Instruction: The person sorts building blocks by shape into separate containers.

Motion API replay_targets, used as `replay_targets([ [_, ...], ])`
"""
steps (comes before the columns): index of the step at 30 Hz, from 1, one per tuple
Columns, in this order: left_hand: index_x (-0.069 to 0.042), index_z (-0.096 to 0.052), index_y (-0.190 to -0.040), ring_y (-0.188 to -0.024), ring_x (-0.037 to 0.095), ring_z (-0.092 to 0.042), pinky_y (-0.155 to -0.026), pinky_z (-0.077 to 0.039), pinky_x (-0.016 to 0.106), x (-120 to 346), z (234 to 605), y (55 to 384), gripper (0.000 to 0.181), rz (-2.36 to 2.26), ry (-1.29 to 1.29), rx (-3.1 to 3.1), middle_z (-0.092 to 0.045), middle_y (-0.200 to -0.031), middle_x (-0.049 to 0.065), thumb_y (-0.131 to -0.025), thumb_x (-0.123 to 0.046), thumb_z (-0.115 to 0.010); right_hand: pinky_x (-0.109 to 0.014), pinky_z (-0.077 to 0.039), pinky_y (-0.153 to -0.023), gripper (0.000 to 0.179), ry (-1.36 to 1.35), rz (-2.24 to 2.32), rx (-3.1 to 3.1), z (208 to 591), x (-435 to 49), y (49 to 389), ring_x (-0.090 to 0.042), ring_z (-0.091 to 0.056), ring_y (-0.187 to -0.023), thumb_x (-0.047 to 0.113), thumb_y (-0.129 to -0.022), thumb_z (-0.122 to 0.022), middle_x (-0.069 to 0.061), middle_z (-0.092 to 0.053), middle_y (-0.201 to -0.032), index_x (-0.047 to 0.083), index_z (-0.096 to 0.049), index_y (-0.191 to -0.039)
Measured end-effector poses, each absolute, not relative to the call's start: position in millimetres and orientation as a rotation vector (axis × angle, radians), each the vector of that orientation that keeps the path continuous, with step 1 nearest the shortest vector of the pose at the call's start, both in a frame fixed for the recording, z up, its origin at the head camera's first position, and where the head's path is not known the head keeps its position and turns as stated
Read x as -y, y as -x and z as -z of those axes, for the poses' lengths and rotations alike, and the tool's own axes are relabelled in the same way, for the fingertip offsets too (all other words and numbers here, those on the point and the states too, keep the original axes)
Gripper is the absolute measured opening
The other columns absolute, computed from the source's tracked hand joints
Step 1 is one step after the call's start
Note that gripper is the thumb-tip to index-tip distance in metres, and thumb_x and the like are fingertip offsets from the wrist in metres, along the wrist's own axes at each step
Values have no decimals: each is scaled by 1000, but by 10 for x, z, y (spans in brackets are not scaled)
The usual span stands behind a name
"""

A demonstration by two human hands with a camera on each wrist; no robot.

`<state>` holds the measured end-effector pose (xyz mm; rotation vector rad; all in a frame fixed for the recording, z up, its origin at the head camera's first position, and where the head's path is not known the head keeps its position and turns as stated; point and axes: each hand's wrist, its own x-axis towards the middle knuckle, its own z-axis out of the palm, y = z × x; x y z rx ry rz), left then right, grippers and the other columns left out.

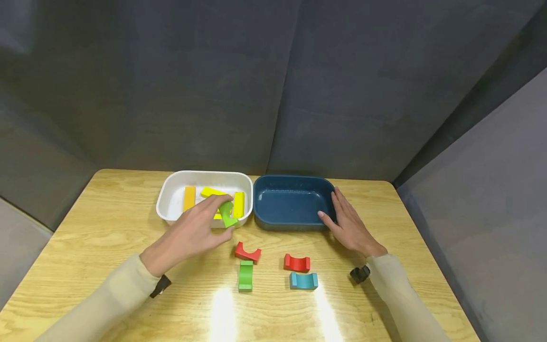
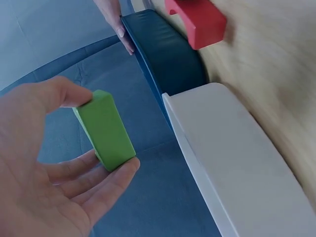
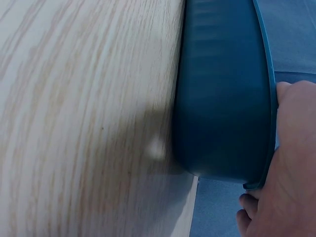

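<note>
My left hand (image 1: 196, 227) pinches a green arch block (image 1: 228, 217) between thumb and fingers, over the front right part of a white tub (image 1: 204, 174). The left wrist view shows the green arch block (image 2: 108, 131) lifted, with the thumb at one end and fingers at the other. Inside the white tub lie an orange block (image 1: 189, 197) and several yellow blocks (image 1: 239, 205), partly hidden by the hand. At the right end of a dark blue tub (image 1: 295, 225), my right hand (image 1: 350, 225) holds the rim, thumb over the edge and fingers along the outer side.
Both tubs stand side by side near the wooden table's (image 1: 115, 228) back edge. In front of them lie a red arch block (image 1: 248, 254), another green arch block (image 1: 245, 276), a second red arch block (image 1: 297, 264) and a blue arch block (image 1: 304, 281). Grey panels (image 1: 205, 85) rise behind.
</note>
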<state>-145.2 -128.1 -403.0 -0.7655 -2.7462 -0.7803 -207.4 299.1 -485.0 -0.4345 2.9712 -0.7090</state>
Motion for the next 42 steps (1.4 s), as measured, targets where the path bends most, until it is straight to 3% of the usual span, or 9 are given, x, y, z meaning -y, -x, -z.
replay_targets([
  [6,-6,-58,-146,-110,30,-71,-88,-64,48,1114,4035,1607,66,803,781,2756,-67,-141,13,-89,-29,-82,-67,-10,-130,91,436,701,-2977,4850,-2992,2078,-41,-4,-166,59,-112,-43,-10,6,-181,2,-6,-172],
  [17,-1,-61,-141,-96,22,-68,-77,-64,32,819,4100,1868,61,697,901,2643,-70,-129,13,-91,-32,-78,-67,-12,-130,91,436,673,-2989,4880,-2975,2096,-40,-4,-166,58,-112,-43,-14,3,-181,1,-7,-172],
  [25,-3,-57,-144,-94,21,-64,-78,-62,31,612,4125,2072,64,704,897,2729,-69,-127,12,-91,-34,-74,-67,-12,-130,90,441,665,-3001,4884,-2972,2096,-43,-7,-165,57,-112,-44,-16,1,-180,0,-8,-171],
  [32,-3,-56,-148,-98,22,-65,-88,-62,36,456,4205,2228,65,719,905,2818,-66,-139,13,-93,-32,-73,-67,-12,-130,90,443,658,-3001,4870,-3001,2077,-42,-5,-165,57,-112,-43,-11,5,-181,1,-6,-171],
  [42,-6,-52,-154,-103,23,-67,-92,-61,38,307,4261,2326,67,667,908,2926,-61,-148,13,-95,-31,-73,-67,-12,-130,89,451,674,-3003,4864,-3001,2042,-43,-7,-165,56,-112,-44,-11,5,-181,0,-8,-171],
])
